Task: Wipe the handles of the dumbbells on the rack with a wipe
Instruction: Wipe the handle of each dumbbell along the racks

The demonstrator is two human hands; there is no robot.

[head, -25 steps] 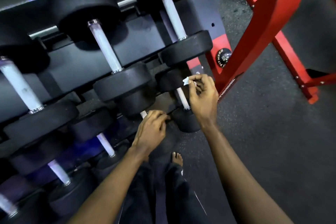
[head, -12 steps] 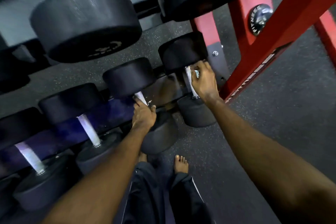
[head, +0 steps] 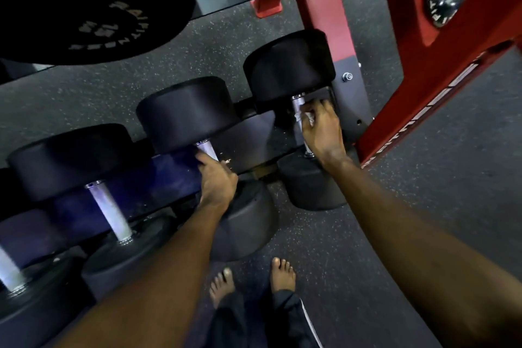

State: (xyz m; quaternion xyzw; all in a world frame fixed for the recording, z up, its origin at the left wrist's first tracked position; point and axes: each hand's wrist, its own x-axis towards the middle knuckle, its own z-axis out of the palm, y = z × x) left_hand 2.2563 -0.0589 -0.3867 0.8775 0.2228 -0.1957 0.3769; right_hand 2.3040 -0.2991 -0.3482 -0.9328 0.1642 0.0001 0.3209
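On the bottom shelf of the rack, my right hand (head: 320, 133) curls round the silver handle of the rightmost black dumbbell (head: 288, 65) and presses a small white wipe (head: 303, 116) against it. Most of that handle is hidden under my fingers. My left hand (head: 216, 178) grips the handle (head: 206, 148) of the neighbouring dumbbell (head: 183, 110), just below its far head. Further left, two more dumbbells show bare silver handles (head: 110, 212).
A large black dumbbell head (head: 93, 5) on the shelf above overhangs the top left. The red frame upright (head: 440, 59) stands close to the right of my right hand. My bare feet (head: 279, 274) stand on speckled rubber floor (head: 437, 178).
The view has dropped and closed in on the bottom shelf. My right hand with the wipe has slid a little down the handle; my left hand keeps its grip on the neighbouring handle.
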